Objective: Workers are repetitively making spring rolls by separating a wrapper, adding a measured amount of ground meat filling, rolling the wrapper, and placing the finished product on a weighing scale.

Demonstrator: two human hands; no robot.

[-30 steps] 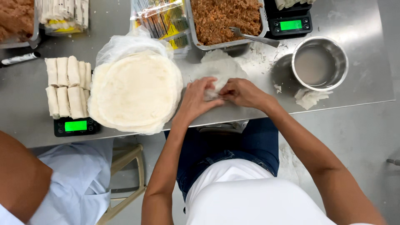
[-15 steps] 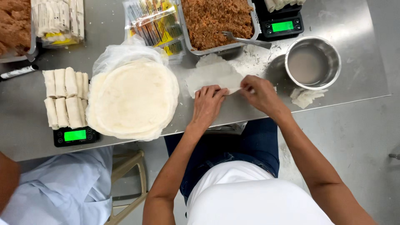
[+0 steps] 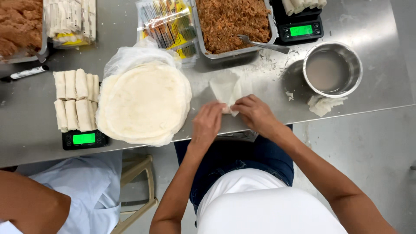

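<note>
Head view: hands working at worktop edge.
Left hand: fingers pressing down on wrapper's near corner.
Right hand: pinching folded wrapper.
Wrapper: lying between round wrapper stack and steel bowl.

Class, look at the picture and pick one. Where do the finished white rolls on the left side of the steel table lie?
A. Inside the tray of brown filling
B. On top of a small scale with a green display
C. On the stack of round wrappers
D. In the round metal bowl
B: the finished rolls lie in two rows on the small black scale, whose green display shows just below them, beside the stack of round wrappers.
</note>
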